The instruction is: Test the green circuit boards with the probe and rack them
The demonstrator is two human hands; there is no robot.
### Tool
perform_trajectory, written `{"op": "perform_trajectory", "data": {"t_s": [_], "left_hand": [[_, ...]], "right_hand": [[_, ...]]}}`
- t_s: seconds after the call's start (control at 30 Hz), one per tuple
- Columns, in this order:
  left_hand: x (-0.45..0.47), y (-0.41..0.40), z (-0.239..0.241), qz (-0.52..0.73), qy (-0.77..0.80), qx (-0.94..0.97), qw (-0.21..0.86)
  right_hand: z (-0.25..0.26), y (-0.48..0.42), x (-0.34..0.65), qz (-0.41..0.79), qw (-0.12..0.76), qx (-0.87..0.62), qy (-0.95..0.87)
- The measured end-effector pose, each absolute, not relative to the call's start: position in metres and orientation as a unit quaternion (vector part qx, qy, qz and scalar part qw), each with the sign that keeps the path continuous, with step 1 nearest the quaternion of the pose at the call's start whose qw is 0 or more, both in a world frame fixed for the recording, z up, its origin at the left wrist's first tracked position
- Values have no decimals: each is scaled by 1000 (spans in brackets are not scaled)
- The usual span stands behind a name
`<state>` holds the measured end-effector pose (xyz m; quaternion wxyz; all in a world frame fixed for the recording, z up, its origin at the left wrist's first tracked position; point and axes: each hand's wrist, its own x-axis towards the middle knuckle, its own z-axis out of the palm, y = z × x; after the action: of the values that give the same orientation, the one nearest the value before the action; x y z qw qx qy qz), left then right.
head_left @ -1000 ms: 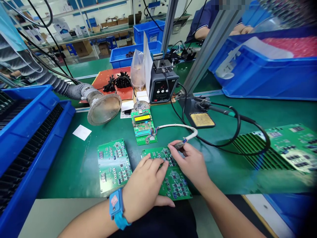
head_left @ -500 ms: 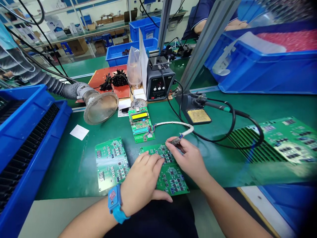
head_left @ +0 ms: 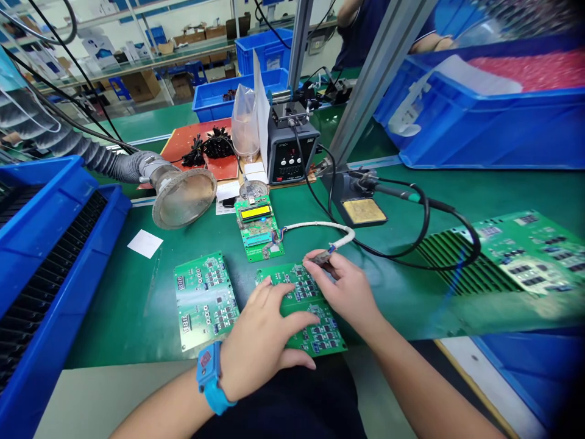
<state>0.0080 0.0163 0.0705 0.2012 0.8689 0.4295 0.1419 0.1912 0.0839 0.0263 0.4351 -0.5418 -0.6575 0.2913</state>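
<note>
My left hand (head_left: 262, 338), with a blue wrist strap (head_left: 208, 378), lies flat with fingers spread on a green circuit board (head_left: 320, 332) at the table's near edge. My right hand (head_left: 345, 286) pinches a small probe connector (head_left: 320, 258) at the end of a white cable (head_left: 315, 227) and holds it against the board's far end. The cable runs back to a small tester board (head_left: 258, 231) with a lit yellow display. A second green circuit board (head_left: 203, 299) lies to the left, untouched.
A fume-extractor funnel (head_left: 183, 195) and a soldering station (head_left: 290, 152) stand behind; a soldering iron (head_left: 393, 192) rests in its holder with a sponge. Blue bins (head_left: 50, 244) flank the left, another (head_left: 484, 128) the right. More boards (head_left: 525, 250) lie right. Another person's arm (head_left: 425, 42) shows far back.
The view has shifted slightly. My left hand's fingers have spread a little further over the board, and my right hand keeps the probe at the board's far end.
</note>
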Motion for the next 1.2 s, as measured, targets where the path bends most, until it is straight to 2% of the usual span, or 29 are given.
{"op": "perform_trajectory", "data": {"t_s": [0.4,1.2], "left_hand": [[10,15,68,139,404,877,220],[13,24,69,99,439,878,163]], "right_hand": [[25,84,192,283,442,-531,-665],[23,84,193,291,433,-540,-660]]}}
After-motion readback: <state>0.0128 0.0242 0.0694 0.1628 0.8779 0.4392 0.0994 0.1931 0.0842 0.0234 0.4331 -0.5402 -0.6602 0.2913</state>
